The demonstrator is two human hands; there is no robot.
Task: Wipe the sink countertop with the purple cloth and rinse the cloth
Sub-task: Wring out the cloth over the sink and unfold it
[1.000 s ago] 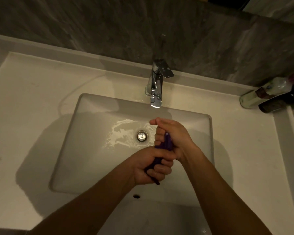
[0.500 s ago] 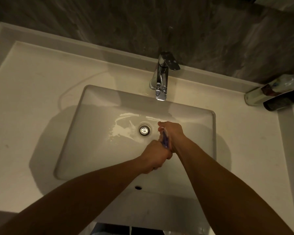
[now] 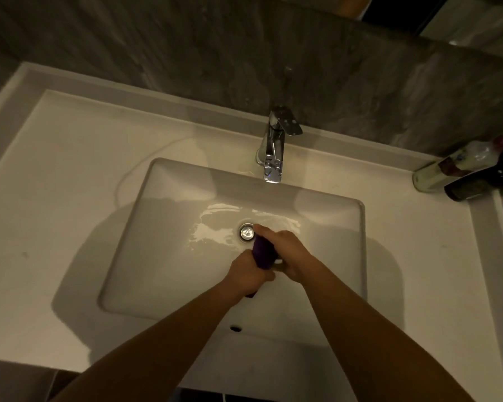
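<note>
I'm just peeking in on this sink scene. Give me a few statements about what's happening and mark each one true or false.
1. Both hands grip the purple cloth over the basin. True: the left hand and right hand each clutch one end of it.
2. Water streams from the faucet. False: no stream shows; only a wet sheen lies around the drain.
3. Two bottles stand at the counter's far right corner. True.
4. The cloth lies spread flat on the countertop. False: it is bunched into a roll between the hands.
5. The drain is covered by a plug. Cannot tell; its metal centre shows.
</note>
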